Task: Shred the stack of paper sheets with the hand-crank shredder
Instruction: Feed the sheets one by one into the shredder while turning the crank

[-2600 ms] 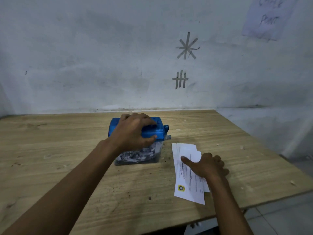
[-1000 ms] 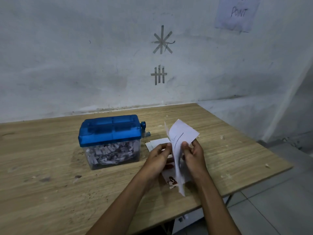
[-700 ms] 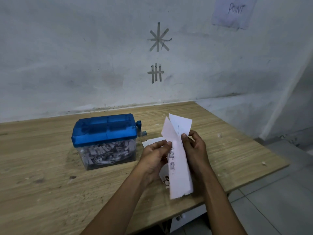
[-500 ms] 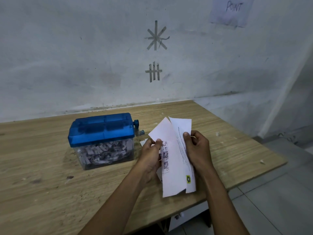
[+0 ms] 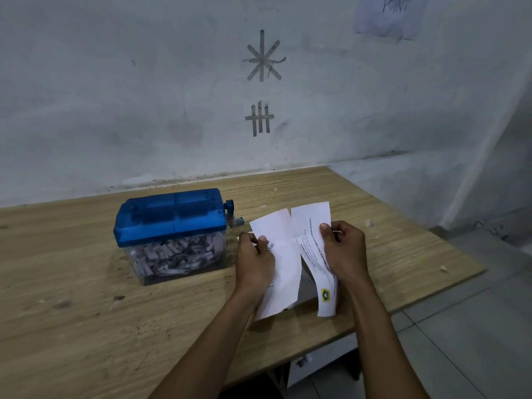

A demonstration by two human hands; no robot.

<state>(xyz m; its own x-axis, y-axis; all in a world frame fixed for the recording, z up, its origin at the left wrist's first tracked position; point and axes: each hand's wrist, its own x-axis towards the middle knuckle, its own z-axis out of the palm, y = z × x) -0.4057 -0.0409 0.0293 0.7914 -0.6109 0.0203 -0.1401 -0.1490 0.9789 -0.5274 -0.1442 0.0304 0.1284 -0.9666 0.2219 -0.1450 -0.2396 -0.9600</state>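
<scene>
The hand-crank shredder [image 5: 172, 226] has a blue lid and a clear bin full of paper shreds; it stands on the wooden table [image 5: 86, 326], with its crank [image 5: 231, 216] on its right side. To its right, above the table, I hold two long paper strips apart. My left hand [image 5: 254, 264] pinches the plain white strip [image 5: 280, 266]. My right hand [image 5: 344, 251] pinches the printed strip [image 5: 312, 249], which carries a yellow logo near its lower end. The rest of the paper stack is mostly hidden behind my hands and the strips.
The table's right edge [image 5: 431, 295] drops to a tiled floor [image 5: 460, 355]. A grey wall [image 5: 144, 96] with tape marks backs the table, with a paper note [image 5: 388, 15] at the upper right. Small paper scraps [image 5: 443, 269] lie on the wood.
My left hand left the shredder and joined the right on a sheet lifted from the stack. The sheet has come apart lengthwise into two strips, now held a little apart.
</scene>
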